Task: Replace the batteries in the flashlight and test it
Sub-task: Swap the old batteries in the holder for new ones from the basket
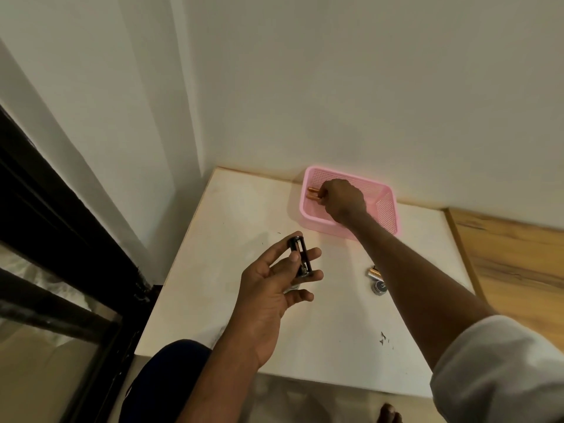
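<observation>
Worktop [232, 209], white and smooth, sits in a corner against a plain white wall [335, 87]; a black window frame [61, 193] runs down the left side; a wooden board [518, 264] lies at the far right; a few small dark marks [383, 337] dot the worktop close to the right arm.

Two hands show; the left hand [268, 288] is held over the middle of the worktop, palm up; its thumb and fingers [314, 253] are clamped on one black battery holder [300, 254], which stands on end between them; one slot shows its spring; a bit of shiny metal peeks out just under the holder, too hidden to tell what it is.

The right hand [345, 199] reaches into one pink basket [386, 209] at the back by the wall; its fingers are curled tight round copper batteries [313, 193]; two ends stick out just left of those fingers; the hand hides the rest.

Nearer the person than the right fingers, just beside the forearm, lie one loose battery [374, 272] and one round metal piece [379, 286], close together; the forearm covers part of both and part of the basket.

One white rolled sleeve [500, 370] is at the lower right; one dark blue knee [164, 377] sits below the left wrist.
</observation>
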